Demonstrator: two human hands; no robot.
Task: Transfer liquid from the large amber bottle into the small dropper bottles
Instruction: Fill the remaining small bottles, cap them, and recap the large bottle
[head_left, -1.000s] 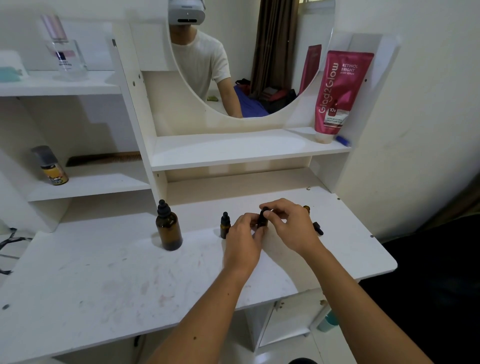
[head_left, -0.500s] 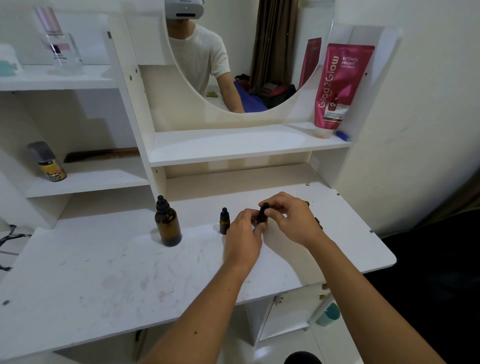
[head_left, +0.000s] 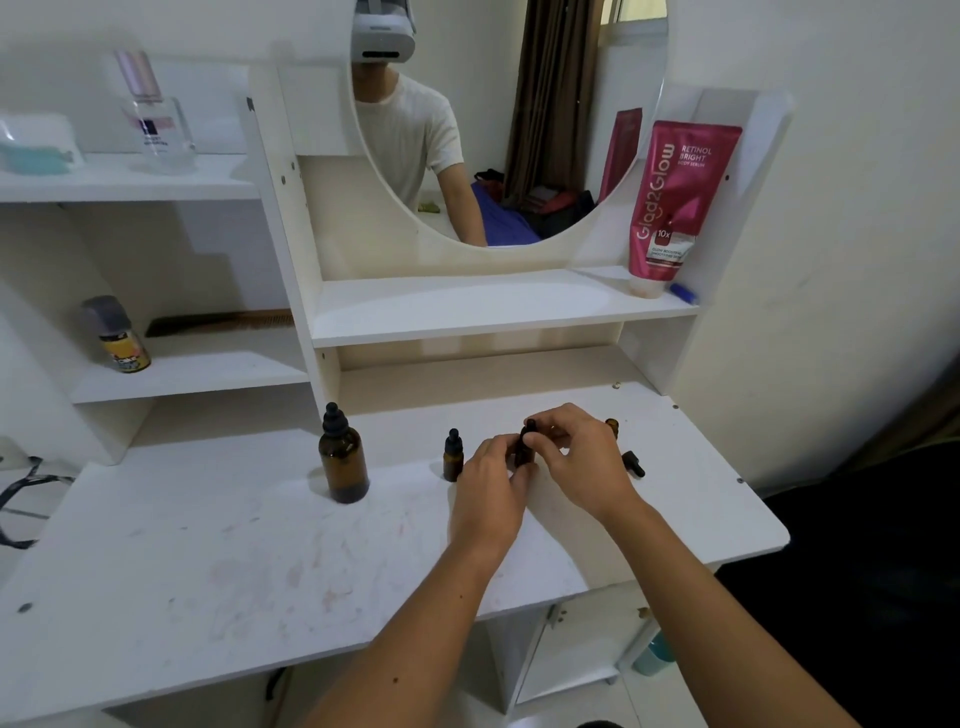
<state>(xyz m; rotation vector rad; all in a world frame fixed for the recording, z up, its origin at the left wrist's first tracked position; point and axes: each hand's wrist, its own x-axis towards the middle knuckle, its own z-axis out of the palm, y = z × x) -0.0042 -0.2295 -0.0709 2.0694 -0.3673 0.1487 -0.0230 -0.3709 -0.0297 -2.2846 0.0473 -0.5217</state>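
White laminate vanity desk (head_left: 218, 561), scuffed with faint reddish marks, carrying a shelf unit and a round wall mirror (head_left: 519, 130) that reflects a person in a white T-shirt. Tall pink squeeze tube (head_left: 675, 202) printed "Glad2Glow Retinol Bright", standing cap-down at the right end of the middle shelf, a small blue item just beside its base. Clear glass perfume bottle (head_left: 156, 114) with a pale pink cap, upright on the top left shelf. Large amber glass bottle (head_left: 343, 460) with a black ribbed dropper cap, upright and closed, left of centre on the desk, well apart from both hands. Small yellow-labelled spray can (head_left: 117, 338) with a grey cap and a dark comb (head_left: 218, 322) on the lower left shelf. Left hand (head_left: 491, 491), fingers curled round the body of a small amber dropper bottle (head_left: 524, 449) held upright at the desk's middle; right hand (head_left: 579, 460), thumb and fingertips pinching that bottle's black cap from above. Second small amber dropper bottle (head_left: 453, 457), capped, upright just left of the left hand. Third small amber bottle (head_left: 613, 426), uncapped, mostly hidden behind the right hand. Loose black dropper cap (head_left: 634, 463), lying on its side on the desk to the right of the right hand.
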